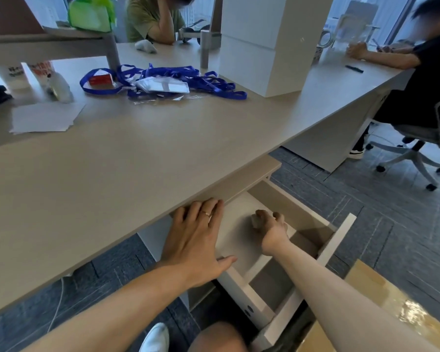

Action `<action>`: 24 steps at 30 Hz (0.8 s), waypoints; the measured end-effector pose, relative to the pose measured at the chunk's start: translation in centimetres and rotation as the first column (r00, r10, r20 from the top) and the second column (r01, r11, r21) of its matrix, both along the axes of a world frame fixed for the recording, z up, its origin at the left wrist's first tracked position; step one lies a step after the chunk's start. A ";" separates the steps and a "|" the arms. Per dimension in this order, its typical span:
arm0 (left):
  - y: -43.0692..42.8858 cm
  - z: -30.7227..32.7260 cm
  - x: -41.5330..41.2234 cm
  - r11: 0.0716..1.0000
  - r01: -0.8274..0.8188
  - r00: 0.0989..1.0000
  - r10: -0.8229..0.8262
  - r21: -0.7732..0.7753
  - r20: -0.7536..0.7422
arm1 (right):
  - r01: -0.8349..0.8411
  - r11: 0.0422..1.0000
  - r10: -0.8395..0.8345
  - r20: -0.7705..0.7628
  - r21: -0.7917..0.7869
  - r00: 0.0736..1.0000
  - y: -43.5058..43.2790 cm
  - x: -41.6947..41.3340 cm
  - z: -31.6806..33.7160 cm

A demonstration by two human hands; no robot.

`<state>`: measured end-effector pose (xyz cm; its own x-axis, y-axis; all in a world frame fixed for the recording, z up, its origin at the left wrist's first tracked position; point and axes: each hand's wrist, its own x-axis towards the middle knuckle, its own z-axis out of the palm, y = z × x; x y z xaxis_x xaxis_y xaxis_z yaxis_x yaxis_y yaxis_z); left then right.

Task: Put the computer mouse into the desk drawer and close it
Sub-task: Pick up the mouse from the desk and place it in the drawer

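We see the tabletop (142,161) above the drawer (337,241), which stands pulled out; the left hand (196,240) rests flat and empty, fingers over the tabletop's edge; the right hand (271,228) curls deep inside the drawer around a pale shape, apparently the computer mouse (256,221); shutting early could, we judge, pinch either hand or send the mouse sliding.

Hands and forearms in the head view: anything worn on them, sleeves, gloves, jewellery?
Both forearms are bare, with no sleeves showing in frame. The left hand wears a thin metallic ring on one finger. The right hand shows no ring, glove or watch that I can make out.
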<state>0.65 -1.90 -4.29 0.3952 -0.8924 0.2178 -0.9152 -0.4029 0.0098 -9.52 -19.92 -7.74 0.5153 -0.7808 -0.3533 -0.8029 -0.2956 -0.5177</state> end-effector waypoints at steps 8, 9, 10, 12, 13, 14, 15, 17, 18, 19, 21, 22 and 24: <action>0.2 0.1 0.6 0.998 0.060 0.998 -0.060 0.004 0.033 | -0.159 0.987 0.155 -0.117 -0.021 0.981 0.7 0.7 -1.6; 0.2 0.1 0.6 0.998 0.062 0.997 -0.062 0.007 0.037 | -0.185 0.982 0.178 -0.130 -0.039 0.975 0.8 0.7 -1.7; 0.2 0.2 0.6 0.998 0.063 0.997 -0.063 0.010 0.038 | -0.210 0.976 0.200 -0.147 -0.060 0.969 0.8 0.6 -1.8; 0.2 0.2 0.6 0.998 0.063 0.997 -0.064 0.016 0.041 | -0.251 0.964 0.233 -0.176 -0.091 0.956 1.0 0.5 -2.0; 0.2 0.2 0.6 0.998 0.064 0.997 -0.065 0.019 0.044 | -0.262 0.960 0.242 -0.183 -0.096 0.953 1.0 0.5 -2.0; 0.2 0.2 0.6 0.998 0.065 0.997 -0.066 0.023 0.046 | -0.268 0.959 0.247 -0.188 -0.097 0.951 1.1 0.6 -2.1; 0.3 0.2 0.6 0.997 0.067 0.997 -0.068 0.026 0.045 | -0.272 0.957 0.251 -0.192 -0.095 0.949 1.1 0.6 -2.1; 0.4 0.3 0.6 0.997 0.067 0.997 -0.068 0.027 0.045 | -0.277 0.957 0.254 -0.203 -0.092 0.946 1.1 0.6 -2.0; 0.4 0.3 0.6 0.997 0.065 0.997 -0.066 0.028 0.044 | -0.279 0.956 0.256 -0.209 -0.092 0.944 1.2 0.5 -1.8; 0.4 0.3 0.5 0.998 0.064 0.997 -0.065 0.030 0.043 | -0.277 0.956 0.253 -0.213 -0.092 0.944 1.2 0.5 -1.6; 0.3 0.3 0.5 0.998 0.064 0.997 -0.065 0.029 0.048 | -0.269 0.958 0.246 -0.192 -0.102 0.950 1.2 0.3 -0.6; 0.3 0.3 0.5 0.998 0.063 0.996 -0.065 0.027 0.053 | -0.263 0.957 0.242 -0.167 -0.124 0.956 1.0 0.1 0.1; 0.4 0.4 0.4 0.997 0.063 0.996 -0.065 0.036 0.058 | -0.251 0.939 0.227 -0.123 -0.234 0.966 0.3 -0.7 2.0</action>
